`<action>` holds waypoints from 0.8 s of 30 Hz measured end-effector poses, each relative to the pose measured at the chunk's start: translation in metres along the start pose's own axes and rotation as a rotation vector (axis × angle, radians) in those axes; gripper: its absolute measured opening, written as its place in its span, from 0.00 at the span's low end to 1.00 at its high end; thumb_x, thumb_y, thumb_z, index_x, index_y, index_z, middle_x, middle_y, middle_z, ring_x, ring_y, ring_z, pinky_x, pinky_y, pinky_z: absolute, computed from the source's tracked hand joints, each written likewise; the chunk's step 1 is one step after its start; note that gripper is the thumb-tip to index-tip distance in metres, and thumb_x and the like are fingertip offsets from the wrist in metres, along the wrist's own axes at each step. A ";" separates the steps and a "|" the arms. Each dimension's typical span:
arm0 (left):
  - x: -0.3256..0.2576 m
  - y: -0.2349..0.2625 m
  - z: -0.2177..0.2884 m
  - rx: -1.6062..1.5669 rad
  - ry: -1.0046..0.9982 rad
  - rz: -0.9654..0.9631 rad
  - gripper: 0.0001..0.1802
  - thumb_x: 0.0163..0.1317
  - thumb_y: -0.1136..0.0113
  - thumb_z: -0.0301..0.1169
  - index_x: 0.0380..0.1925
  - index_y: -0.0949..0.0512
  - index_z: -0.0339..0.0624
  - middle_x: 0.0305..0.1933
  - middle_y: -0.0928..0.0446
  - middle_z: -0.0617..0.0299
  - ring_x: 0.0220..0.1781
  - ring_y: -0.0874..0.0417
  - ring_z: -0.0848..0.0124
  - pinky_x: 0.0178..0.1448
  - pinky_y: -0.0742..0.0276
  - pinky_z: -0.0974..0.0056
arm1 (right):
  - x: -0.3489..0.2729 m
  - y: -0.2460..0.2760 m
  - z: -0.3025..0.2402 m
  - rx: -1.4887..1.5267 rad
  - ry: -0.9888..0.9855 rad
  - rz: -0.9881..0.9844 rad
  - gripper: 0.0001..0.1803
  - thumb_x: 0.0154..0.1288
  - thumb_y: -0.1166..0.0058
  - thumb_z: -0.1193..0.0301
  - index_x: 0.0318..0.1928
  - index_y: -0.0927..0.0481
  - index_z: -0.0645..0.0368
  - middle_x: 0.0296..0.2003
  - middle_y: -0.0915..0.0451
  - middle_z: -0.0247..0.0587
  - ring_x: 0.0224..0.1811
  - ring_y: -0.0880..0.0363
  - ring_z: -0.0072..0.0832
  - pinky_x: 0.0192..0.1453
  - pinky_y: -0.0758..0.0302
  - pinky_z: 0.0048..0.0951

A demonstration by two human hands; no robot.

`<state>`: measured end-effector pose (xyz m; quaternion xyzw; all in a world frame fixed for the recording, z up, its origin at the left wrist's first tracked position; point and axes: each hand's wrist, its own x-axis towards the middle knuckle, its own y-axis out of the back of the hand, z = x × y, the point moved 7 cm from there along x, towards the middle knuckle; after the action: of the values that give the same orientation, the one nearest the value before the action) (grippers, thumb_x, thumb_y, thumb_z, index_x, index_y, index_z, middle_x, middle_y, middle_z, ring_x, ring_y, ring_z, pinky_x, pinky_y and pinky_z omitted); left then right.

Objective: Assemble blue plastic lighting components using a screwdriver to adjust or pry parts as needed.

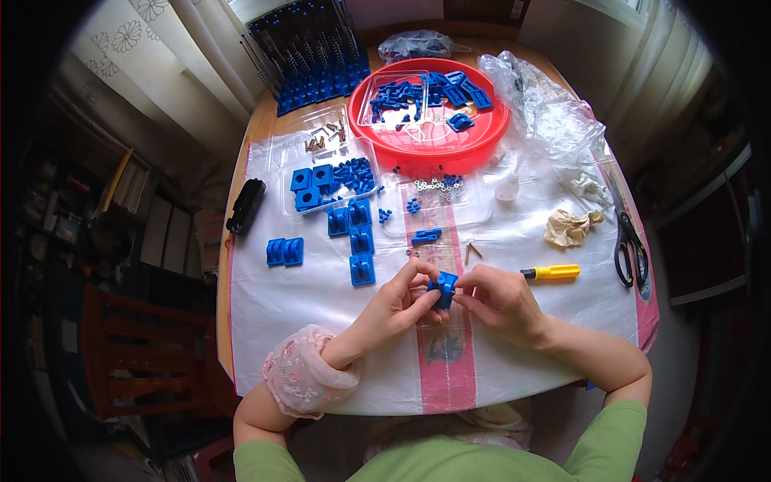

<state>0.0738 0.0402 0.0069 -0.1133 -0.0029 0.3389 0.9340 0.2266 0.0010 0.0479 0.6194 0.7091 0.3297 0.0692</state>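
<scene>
Progress, by judgement: one blue part [444,283] in hand, apparently unfinished; blue arched blocks [361,269] grouped at left, loose pins [469,253] and yellow screwdriver [556,272] lying apart, presumably work left. Blue part: squarish, raised round feature, remainder hidden by fingers; located above the white cover's [538,369] near middle; left hand [393,307] pinching it, thumb against fingers; right hand [507,301] fingertips narrowed at its right edge, whether gripping anything cannot be told.

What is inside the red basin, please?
A clear tray of slim blue parts is at the left; larger blue pieces lie to the right. What is directly under these pieces is covered and cannot be seen.
</scene>
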 end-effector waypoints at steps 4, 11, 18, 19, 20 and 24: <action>0.000 0.000 -0.001 0.025 0.008 -0.009 0.12 0.77 0.52 0.22 0.56 0.36 0.40 0.48 0.24 0.59 0.46 0.16 0.76 0.50 0.15 0.71 | -0.001 0.001 -0.004 -0.070 0.143 0.021 0.07 0.62 0.34 0.75 0.39 0.19 0.58 0.29 0.18 0.39 0.26 0.18 0.32 0.29 0.23 0.31; 0.000 0.002 -0.003 0.024 -0.006 -0.007 0.12 0.78 0.53 0.24 0.57 0.36 0.41 0.51 0.22 0.57 0.47 0.15 0.73 0.50 0.15 0.70 | 0.000 0.000 -0.004 -0.043 0.063 0.015 0.07 0.61 0.34 0.76 0.38 0.19 0.58 0.28 0.19 0.39 0.26 0.18 0.33 0.29 0.24 0.33; 0.000 0.001 -0.005 0.043 0.015 -0.032 0.11 0.78 0.53 0.24 0.57 0.36 0.41 0.50 0.21 0.56 0.48 0.15 0.73 0.50 0.14 0.70 | 0.000 0.001 -0.006 -0.089 0.140 0.030 0.08 0.60 0.33 0.76 0.38 0.19 0.58 0.28 0.19 0.39 0.25 0.19 0.31 0.27 0.25 0.32; -0.001 0.001 -0.004 0.046 0.009 -0.025 0.11 0.78 0.53 0.24 0.57 0.36 0.41 0.50 0.21 0.56 0.48 0.15 0.73 0.50 0.14 0.70 | 0.000 0.001 -0.005 -0.075 0.123 0.039 0.08 0.60 0.33 0.76 0.38 0.19 0.59 0.28 0.19 0.39 0.25 0.19 0.31 0.27 0.25 0.32; -0.001 0.001 -0.003 0.049 0.003 -0.018 0.11 0.78 0.53 0.24 0.57 0.36 0.41 0.50 0.21 0.57 0.48 0.15 0.73 0.51 0.14 0.70 | 0.001 0.000 -0.005 -0.062 0.105 0.049 0.08 0.59 0.33 0.77 0.38 0.19 0.59 0.28 0.19 0.39 0.25 0.19 0.31 0.27 0.25 0.32; 0.000 0.001 -0.003 0.038 -0.005 -0.003 0.11 0.78 0.53 0.24 0.57 0.36 0.42 0.48 0.21 0.57 0.48 0.15 0.73 0.51 0.15 0.70 | 0.000 0.001 -0.005 -0.055 0.115 0.056 0.07 0.59 0.33 0.77 0.37 0.18 0.59 0.28 0.19 0.39 0.24 0.19 0.31 0.27 0.25 0.32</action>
<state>0.0730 0.0406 0.0040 -0.0947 0.0013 0.3376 0.9365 0.2246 -0.0009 0.0526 0.6170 0.6849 0.3859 0.0358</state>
